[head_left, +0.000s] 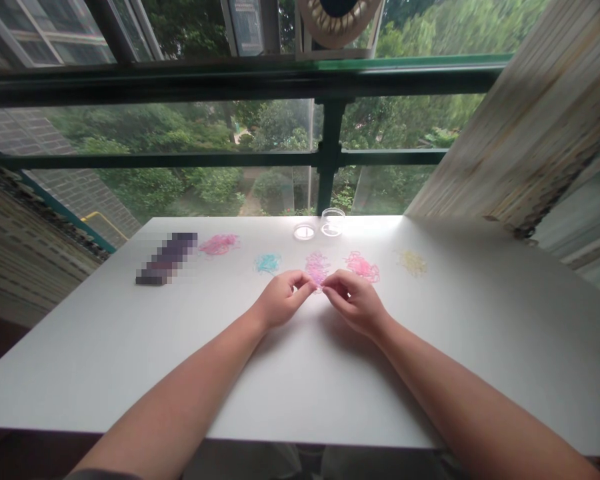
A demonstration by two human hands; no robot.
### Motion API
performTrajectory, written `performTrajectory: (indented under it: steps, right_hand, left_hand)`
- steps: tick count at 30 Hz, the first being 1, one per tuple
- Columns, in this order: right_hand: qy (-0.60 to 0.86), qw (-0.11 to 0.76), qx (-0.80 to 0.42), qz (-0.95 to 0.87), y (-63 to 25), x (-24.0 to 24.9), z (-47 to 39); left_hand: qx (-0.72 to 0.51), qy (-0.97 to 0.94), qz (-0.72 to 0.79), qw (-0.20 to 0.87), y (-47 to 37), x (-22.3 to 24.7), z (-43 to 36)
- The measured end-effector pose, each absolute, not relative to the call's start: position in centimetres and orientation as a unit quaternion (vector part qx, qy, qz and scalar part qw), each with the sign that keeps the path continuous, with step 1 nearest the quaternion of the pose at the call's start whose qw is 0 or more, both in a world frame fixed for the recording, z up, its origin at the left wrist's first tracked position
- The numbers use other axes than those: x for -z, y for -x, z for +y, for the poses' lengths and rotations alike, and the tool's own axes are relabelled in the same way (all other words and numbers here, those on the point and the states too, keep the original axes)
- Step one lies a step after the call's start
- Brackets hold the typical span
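Note:
My left hand [285,298] and my right hand [356,301] meet over the middle of the white table, thumb and forefinger pinched on each. Between the fingertips there seems to be a small purple rubber band, mostly hidden by the fingers. Just beyond them lies a loose pile of purple rubber bands [317,264], its near end partly behind the fingertips. A bright pink pile [363,267] sits beyond my right hand, and a blue pile [268,263] beyond my left.
Farther left lies another pink pile [220,245], beside a dark pixelated object [167,259]. Yellowish bands [412,263] lie to the right. A clear round container [333,225] and a shallow clear round piece [305,232] stand at the back edge of the white table [300,373], before a window.

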State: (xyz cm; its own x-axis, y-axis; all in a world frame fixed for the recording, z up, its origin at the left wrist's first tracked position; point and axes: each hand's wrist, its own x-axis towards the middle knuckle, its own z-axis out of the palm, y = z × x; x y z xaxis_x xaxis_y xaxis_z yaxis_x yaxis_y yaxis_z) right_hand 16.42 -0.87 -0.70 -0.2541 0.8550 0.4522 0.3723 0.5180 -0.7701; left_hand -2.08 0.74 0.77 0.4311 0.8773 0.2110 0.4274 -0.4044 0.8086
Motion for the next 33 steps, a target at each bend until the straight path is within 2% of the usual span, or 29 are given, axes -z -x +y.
performTrajectory:
  steps: [14,25,33]
  right_hand:
    - [0.413,0.436,-0.244,-0.761,-16.51,0.42,-1.09]
    - [0.399,0.443,-0.251,-0.762,-16.66,0.76,-1.18]
    - [0.378,0.45,-0.206,-0.782,-16.58,0.56,-1.13]
  left_hand:
    - [-0.36,-0.805,0.394,0.258,2.06,-0.82,0.38]
    - [-0.378,-0.798,0.388,0.265,2.19,-0.84,0.38]
    - [-0.37,-0.795,0.39,0.282,1.95,-0.81,0.16]
